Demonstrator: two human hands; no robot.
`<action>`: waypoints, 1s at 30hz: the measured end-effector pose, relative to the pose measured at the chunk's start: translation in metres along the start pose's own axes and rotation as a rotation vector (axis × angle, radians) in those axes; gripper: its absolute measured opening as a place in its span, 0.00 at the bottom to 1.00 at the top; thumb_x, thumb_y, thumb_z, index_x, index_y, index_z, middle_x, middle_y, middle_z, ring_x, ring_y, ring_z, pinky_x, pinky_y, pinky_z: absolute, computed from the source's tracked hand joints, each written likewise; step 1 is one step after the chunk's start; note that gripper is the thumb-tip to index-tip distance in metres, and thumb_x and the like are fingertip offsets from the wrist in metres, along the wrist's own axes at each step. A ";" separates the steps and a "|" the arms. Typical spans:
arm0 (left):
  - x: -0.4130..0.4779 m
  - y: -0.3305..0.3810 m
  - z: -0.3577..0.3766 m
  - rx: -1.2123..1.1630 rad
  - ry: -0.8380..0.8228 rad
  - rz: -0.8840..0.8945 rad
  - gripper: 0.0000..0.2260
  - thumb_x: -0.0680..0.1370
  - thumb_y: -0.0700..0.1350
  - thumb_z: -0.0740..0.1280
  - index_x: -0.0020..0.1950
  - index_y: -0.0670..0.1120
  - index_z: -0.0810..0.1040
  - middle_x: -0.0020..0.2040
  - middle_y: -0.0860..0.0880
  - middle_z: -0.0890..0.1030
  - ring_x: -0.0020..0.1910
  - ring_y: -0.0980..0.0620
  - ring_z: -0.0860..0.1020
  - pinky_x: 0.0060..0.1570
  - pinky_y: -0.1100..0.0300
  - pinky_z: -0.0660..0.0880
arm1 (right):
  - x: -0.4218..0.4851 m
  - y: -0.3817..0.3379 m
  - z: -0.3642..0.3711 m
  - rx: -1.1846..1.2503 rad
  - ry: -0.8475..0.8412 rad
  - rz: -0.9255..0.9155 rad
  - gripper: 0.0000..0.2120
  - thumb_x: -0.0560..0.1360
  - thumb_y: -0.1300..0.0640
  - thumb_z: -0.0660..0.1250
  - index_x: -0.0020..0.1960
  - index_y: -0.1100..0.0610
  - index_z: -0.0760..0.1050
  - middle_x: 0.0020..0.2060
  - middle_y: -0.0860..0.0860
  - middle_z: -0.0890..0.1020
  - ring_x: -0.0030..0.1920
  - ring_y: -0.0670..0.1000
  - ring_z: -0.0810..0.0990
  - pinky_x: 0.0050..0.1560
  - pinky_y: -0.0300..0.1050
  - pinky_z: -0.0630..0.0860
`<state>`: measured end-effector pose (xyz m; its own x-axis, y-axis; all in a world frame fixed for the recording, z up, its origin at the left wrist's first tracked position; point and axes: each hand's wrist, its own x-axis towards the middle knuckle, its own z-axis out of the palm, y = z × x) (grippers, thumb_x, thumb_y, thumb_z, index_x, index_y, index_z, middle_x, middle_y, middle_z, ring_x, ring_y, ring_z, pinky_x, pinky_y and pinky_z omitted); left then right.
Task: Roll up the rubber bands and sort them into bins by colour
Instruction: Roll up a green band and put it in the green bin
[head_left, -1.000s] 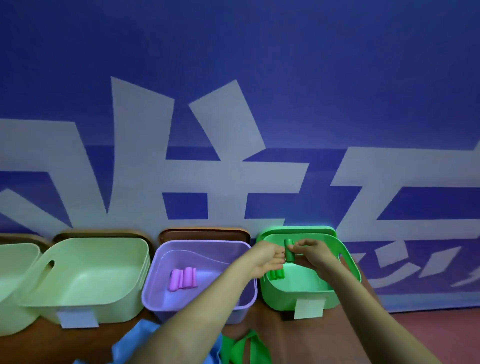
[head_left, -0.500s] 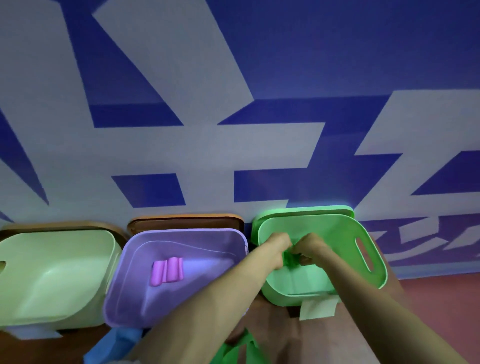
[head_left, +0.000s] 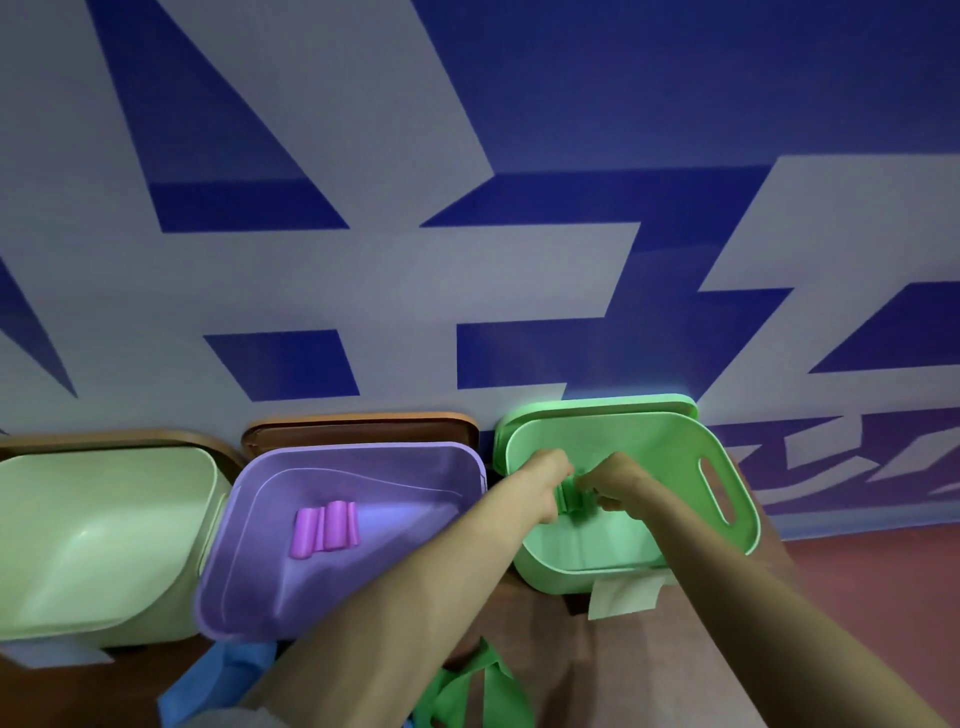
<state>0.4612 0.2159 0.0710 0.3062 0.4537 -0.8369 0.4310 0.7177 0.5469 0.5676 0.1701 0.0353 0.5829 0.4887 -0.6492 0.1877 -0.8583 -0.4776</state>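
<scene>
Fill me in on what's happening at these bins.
A person is sorting rolled rubber bands by colour. The left hand and the right hand together pinch a green band low inside the green bin, not yet let go. A few purple rolls lie in the purple bin beside it, and a pale green bin stands further left. Unrolled blue material and unrolled green bands lie at the near edge.

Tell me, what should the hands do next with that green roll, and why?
Probably lower it a little and let go. Both the left hand and right hand pinch the green roll over the green bin, so the colour matches and it looks rolled.
</scene>
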 end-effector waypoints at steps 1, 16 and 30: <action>-0.005 0.001 -0.004 -0.006 0.000 0.009 0.17 0.82 0.37 0.55 0.71 0.39 0.62 0.72 0.43 0.62 0.71 0.44 0.62 0.68 0.51 0.60 | -0.004 0.000 -0.003 0.034 -0.005 0.001 0.10 0.75 0.63 0.69 0.37 0.64 0.71 0.33 0.57 0.73 0.30 0.52 0.70 0.37 0.45 0.70; -0.190 -0.063 -0.100 -0.163 -0.164 0.524 0.14 0.77 0.29 0.56 0.59 0.39 0.74 0.54 0.44 0.76 0.50 0.49 0.78 0.49 0.59 0.76 | -0.235 -0.010 0.004 0.622 0.229 -0.576 0.07 0.77 0.61 0.66 0.55 0.60 0.76 0.47 0.54 0.81 0.44 0.50 0.80 0.49 0.48 0.75; -0.156 -0.266 -0.221 0.025 0.234 0.892 0.21 0.71 0.24 0.58 0.47 0.49 0.76 0.50 0.50 0.79 0.47 0.59 0.77 0.41 0.74 0.72 | -0.272 0.086 0.221 0.573 0.230 -0.784 0.12 0.75 0.64 0.70 0.54 0.51 0.74 0.48 0.47 0.81 0.44 0.40 0.79 0.46 0.36 0.75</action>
<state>0.1111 0.0716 0.0507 0.3559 0.9305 -0.0870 0.1370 0.0401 0.9898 0.2508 -0.0021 0.0401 0.6079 0.7907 0.0728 0.2098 -0.0715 -0.9751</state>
